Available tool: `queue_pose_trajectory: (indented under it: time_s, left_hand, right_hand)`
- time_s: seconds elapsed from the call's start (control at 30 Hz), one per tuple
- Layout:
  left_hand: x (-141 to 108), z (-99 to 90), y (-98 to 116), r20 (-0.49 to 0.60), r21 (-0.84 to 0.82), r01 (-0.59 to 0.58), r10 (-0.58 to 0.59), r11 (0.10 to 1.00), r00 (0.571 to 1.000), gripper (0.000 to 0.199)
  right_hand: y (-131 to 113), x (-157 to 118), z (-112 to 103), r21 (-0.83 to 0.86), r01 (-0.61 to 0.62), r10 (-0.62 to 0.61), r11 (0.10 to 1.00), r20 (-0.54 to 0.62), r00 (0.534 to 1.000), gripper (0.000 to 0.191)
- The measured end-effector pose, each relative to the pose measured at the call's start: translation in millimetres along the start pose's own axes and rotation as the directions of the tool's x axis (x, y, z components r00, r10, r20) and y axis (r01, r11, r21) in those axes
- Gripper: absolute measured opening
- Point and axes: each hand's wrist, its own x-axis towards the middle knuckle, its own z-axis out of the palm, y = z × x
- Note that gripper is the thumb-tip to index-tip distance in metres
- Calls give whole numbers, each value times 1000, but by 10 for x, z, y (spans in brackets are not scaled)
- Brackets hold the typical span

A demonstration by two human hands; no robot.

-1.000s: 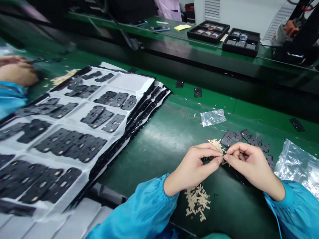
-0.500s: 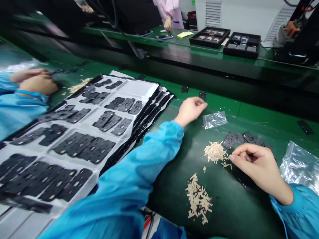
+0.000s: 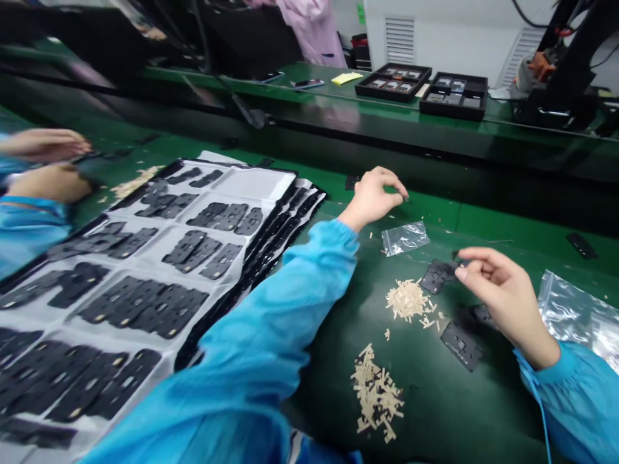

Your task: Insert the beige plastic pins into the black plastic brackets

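Observation:
My left hand (image 3: 380, 196) reaches out toward the back of the green table, with thumb and fingertips brought together. Whatever they hold is too small or hidden. Over a small group of flat black plates (image 3: 436, 277), my right hand (image 3: 505, 296) pinches a thin black plate (image 3: 455, 264) between thumb and forefinger; most of that plate is covered. Below this hand lies another black plate (image 3: 461, 347) with cut-outs. To its left are a heap of small beige strips (image 3: 406, 300) and a looser heap of beige strips (image 3: 376, 394).
Stacked trays with white liners (image 3: 254, 185) hold many black plates at left. A small clear bag (image 3: 405, 238) and a larger clear bag (image 3: 565, 303) lie on the table. Another person's hands (image 3: 46, 164) work at far left. Black boxes (image 3: 394, 82) stand on the raised shelf.
The view has shifted slightly. My right hand has moved up and away from the lower black plate, which now shows, to the plate group. My left hand's fingertips have moved slightly right.

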Motion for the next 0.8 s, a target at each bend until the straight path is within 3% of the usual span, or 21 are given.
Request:
queue_pose_trajectory:
  time_s: [0.03,0.1,0.17,0.27,0.33,0.4,0.47,0.57,0.67,0.73,0.8]
  left_hand:
    - [-183,-47,55,10,-26,-82,82,996,997,14]
    - [-590,-135,150,111,-238,-309,342,921,933,13]
    - [-985,-191,219,273,-426,-295,432,855,859,18]
    - [-1418,-177,272,409,-519,-230,475,823,779,27]
    - [-1580,-120,275,392,-520,-229,468,823,792,29]
    - [-1671,-49,256,338,-507,-240,447,828,828,28]
    - [-1721,29,220,230,-513,-237,398,825,888,28]
    - [-1761,157,151,3,-479,-217,249,850,969,46]
    - [-1799,289,113,-27,-341,-239,245,909,969,56]
    - [-1837,359,131,-19,-308,-279,288,909,957,43]
    - [-1874,395,181,-83,-360,-285,273,888,958,21]
  right_hand:
    - [14,46,-14,51,-6,8,999,-34,999,36]
    - [28,94,-24,126,-62,64,990,-10,998,54]
    - [19,78,0,170,-153,132,973,132,982,64]
    - [-24,-17,72,204,-276,181,939,390,903,63]
    - [-46,-81,116,221,-339,202,914,476,856,63]
    - [-57,-124,148,245,-376,223,894,486,845,66]
    - [-66,-146,170,272,-381,238,884,439,866,65]
    - [-99,-156,196,313,-348,258,884,295,920,61]
    - [-136,-169,223,357,-306,266,882,158,951,64]
    - [-140,-193,247,377,-300,277,876,115,954,67]
    - [-118,-224,279,384,-304,284,872,109,952,68]
